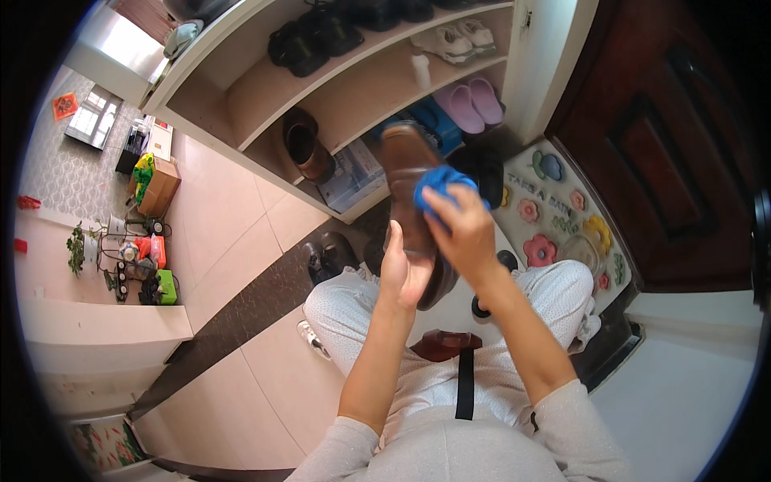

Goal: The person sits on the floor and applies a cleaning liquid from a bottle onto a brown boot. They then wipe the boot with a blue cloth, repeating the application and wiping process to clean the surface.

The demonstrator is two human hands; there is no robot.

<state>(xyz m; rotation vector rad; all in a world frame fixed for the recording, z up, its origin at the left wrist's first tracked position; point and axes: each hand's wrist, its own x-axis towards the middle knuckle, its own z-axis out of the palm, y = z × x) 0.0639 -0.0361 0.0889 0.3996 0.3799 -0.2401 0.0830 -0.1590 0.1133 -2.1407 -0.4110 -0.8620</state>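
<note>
A brown leather shoe point(409, 181) is held up in front of me, its toe pointing away towards the shelves. My left hand point(405, 271) grips it from below near the heel, with the thumb along its side. A bunched blue cloth point(443, 187) lies against the right side of the shoe's upper, and my right hand point(461, 229) presses it there with bent fingers. Under the held shoe, close to my left hand, part of another dark brown shoe point(438, 286) shows; what supports it is hidden. A reddish-brown object point(446, 345) lies at my lap beside a black strap point(465, 385).
A shoe cabinet point(241, 147) ahead holds black shoes point(313, 42), white sneakers point(464, 42), pink clogs point(476, 105), a brown shoe point(307, 144) and boxes. Black shoes point(328, 256) stand on the floor at left. A flowered mat point(560, 211) lies by the dark red door point(662, 150).
</note>
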